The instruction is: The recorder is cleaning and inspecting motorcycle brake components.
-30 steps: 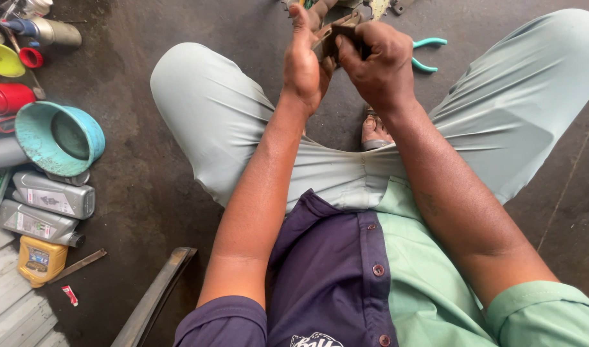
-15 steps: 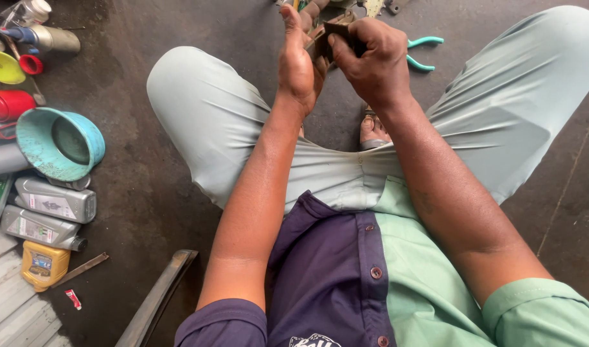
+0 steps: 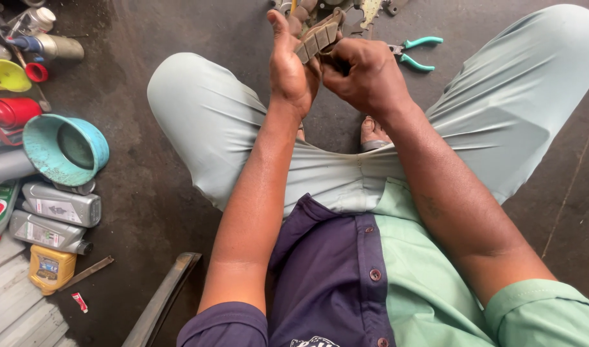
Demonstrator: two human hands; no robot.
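Brownish, grooved, flat brake-pad-like slab (image 3: 319,38) being pinched between both hands above the dark concrete floor (image 3: 166,193), in front of the crossed legs in pale green trousers (image 3: 211,141), seen from the head camera. Possibly slipping out and dropping among the metal parts (image 3: 371,9) near the top edge, since only fingertips and thumb seem to be bearing on its grimy edges; possibly scraping skin too, should pressure along a sharp rim grow. Left hand (image 3: 291,67) standing upright, palm turned inward, thumb raised, fingers closed behind the slab's left end. Right hand (image 3: 365,74) curling over from the right, knuckles up, clenched on the slab's lower right end. Both forearms reaching forward, converging. Teal-handled pliers (image 3: 416,51) lying just beyond the right hand, untouched. Teal plastic funnel (image 3: 66,148) and grey oil bottles (image 3: 60,205) resting well apart on the left.
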